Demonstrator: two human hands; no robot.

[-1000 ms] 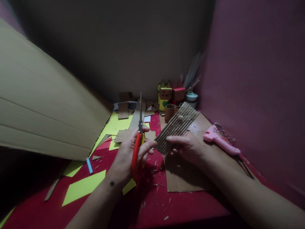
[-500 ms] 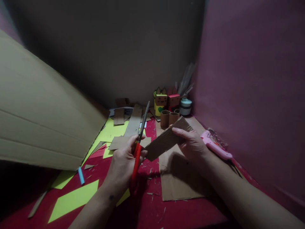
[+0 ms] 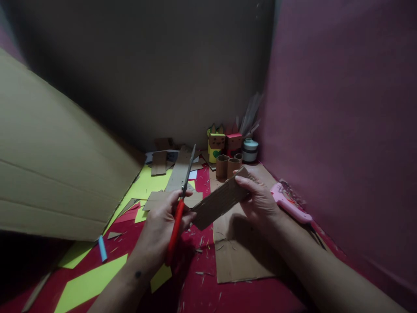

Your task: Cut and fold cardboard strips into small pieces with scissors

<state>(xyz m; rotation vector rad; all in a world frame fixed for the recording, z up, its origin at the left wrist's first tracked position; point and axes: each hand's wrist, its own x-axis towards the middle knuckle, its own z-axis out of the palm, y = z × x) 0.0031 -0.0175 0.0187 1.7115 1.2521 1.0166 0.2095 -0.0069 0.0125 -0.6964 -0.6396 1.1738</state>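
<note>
My left hand (image 3: 159,228) is closed round the red handles of a pair of scissors (image 3: 180,201), whose blades point up and away from me. My right hand (image 3: 260,201) grips the far end of a brown corrugated cardboard strip (image 3: 219,201), fingers over its top edge. The strip slants down to the left, and its near end meets the scissors close to the pivot. Both hands hover above the red table surface (image 3: 234,298).
A flat cardboard sheet (image 3: 239,254) lies under my right hand, a pink glue gun (image 3: 288,203) to its right. A large cardboard panel (image 3: 55,165) leans at the left. Yellow paper pieces (image 3: 87,282), cardboard scraps, small cardboard tubes (image 3: 228,166) and paper box figures (image 3: 224,142) crowd the back.
My right hand turned the strip over from its ridged face to its plain side and lowered it, bringing its near end to the scissors. The view shifted slightly.
</note>
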